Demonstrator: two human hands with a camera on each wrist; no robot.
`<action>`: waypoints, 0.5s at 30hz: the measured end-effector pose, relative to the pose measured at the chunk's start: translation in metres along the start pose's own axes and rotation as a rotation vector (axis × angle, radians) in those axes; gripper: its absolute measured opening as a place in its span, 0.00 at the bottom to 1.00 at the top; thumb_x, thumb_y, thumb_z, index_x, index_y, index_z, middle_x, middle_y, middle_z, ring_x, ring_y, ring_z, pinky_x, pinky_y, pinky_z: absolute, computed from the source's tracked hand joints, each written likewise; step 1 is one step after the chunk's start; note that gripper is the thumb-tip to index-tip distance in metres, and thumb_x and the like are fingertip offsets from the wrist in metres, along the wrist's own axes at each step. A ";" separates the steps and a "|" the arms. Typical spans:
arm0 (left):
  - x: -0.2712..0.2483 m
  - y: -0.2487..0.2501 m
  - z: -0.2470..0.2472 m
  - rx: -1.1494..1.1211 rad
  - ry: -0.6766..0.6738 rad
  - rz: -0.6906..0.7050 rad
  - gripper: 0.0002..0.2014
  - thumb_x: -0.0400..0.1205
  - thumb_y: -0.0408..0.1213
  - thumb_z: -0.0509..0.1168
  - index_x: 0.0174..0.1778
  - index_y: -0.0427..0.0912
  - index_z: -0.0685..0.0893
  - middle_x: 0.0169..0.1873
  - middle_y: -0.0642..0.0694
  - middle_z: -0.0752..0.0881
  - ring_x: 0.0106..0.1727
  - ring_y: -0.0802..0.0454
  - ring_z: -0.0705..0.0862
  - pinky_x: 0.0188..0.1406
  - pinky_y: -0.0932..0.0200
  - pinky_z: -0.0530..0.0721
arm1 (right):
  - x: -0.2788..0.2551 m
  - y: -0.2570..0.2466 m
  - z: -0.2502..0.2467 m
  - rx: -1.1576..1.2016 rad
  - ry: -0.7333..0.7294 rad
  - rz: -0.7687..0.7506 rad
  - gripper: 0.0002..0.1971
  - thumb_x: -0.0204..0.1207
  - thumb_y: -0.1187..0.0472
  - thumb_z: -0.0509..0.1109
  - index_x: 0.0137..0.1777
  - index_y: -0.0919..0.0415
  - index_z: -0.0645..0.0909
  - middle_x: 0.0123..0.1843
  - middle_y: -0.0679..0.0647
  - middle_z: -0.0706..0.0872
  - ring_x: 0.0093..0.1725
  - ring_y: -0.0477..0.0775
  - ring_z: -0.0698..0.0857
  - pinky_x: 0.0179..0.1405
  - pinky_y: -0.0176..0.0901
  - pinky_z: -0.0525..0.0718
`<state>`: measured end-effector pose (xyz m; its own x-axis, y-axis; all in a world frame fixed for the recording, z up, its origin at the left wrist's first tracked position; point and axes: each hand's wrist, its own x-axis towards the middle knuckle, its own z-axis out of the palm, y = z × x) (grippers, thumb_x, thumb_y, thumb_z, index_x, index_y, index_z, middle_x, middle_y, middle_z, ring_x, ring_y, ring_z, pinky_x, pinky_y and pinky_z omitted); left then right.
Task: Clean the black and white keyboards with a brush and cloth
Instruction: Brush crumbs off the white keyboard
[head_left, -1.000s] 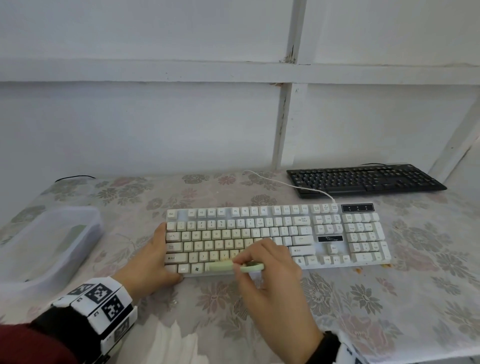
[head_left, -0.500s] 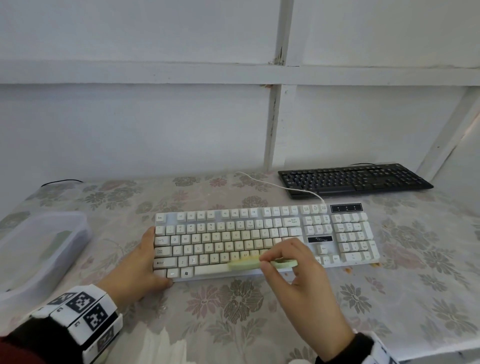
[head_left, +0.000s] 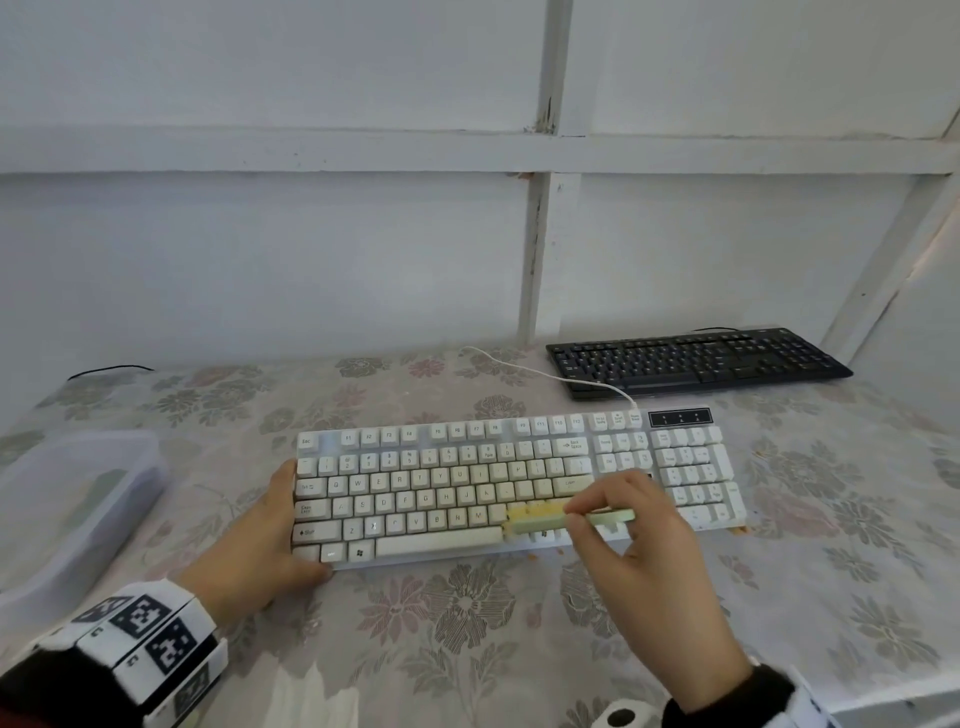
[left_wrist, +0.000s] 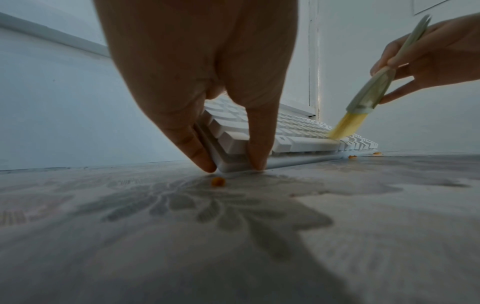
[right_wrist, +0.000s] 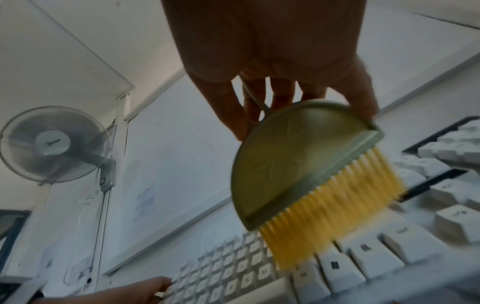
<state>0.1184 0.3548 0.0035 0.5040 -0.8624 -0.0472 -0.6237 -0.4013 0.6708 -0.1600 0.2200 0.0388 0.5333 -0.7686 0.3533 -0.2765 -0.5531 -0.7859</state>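
Observation:
The white keyboard lies mid-table on the flowered tablecloth. My left hand presses straight fingers against its left end, thumb at the front corner. My right hand pinches a pale green brush by its handle. The brush's yellow bristles touch the lower key rows right of the space bar. The black keyboard sits at the back right, untouched. A white cloth lies at the near edge between my arms.
A clear plastic tub stands at the left. Orange crumbs lie by the white keyboard's front right corner and near my left fingertips. The white cable runs toward the wall. A wall fan hangs off to the side.
My right hand has swept the brush rightward along the lower key rows, from the space bar to the keys beyond it. The left hand has stayed at the keyboard's left end.

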 end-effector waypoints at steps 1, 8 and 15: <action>0.000 0.000 0.000 -0.001 -0.002 0.002 0.45 0.66 0.32 0.77 0.69 0.58 0.55 0.54 0.66 0.75 0.51 0.70 0.78 0.41 0.73 0.78 | 0.000 0.000 -0.003 0.024 0.003 -0.007 0.15 0.73 0.68 0.72 0.34 0.45 0.79 0.50 0.38 0.79 0.52 0.41 0.79 0.46 0.20 0.71; -0.001 0.000 -0.002 -0.014 -0.011 0.010 0.44 0.66 0.32 0.77 0.68 0.59 0.55 0.56 0.66 0.75 0.53 0.69 0.79 0.44 0.70 0.80 | 0.006 0.019 -0.027 0.078 -0.008 0.024 0.11 0.73 0.64 0.73 0.41 0.44 0.80 0.49 0.41 0.82 0.52 0.40 0.81 0.46 0.25 0.74; -0.001 -0.001 0.000 -0.020 -0.008 -0.003 0.45 0.65 0.34 0.78 0.68 0.61 0.55 0.56 0.67 0.75 0.53 0.70 0.79 0.43 0.75 0.77 | 0.006 0.036 -0.056 -0.027 0.054 0.022 0.11 0.73 0.65 0.73 0.38 0.46 0.81 0.48 0.40 0.83 0.48 0.41 0.81 0.39 0.22 0.73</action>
<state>0.1190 0.3558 0.0027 0.5009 -0.8638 -0.0551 -0.6100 -0.3975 0.6855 -0.2115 0.1769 0.0412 0.4827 -0.7967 0.3636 -0.3095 -0.5436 -0.7802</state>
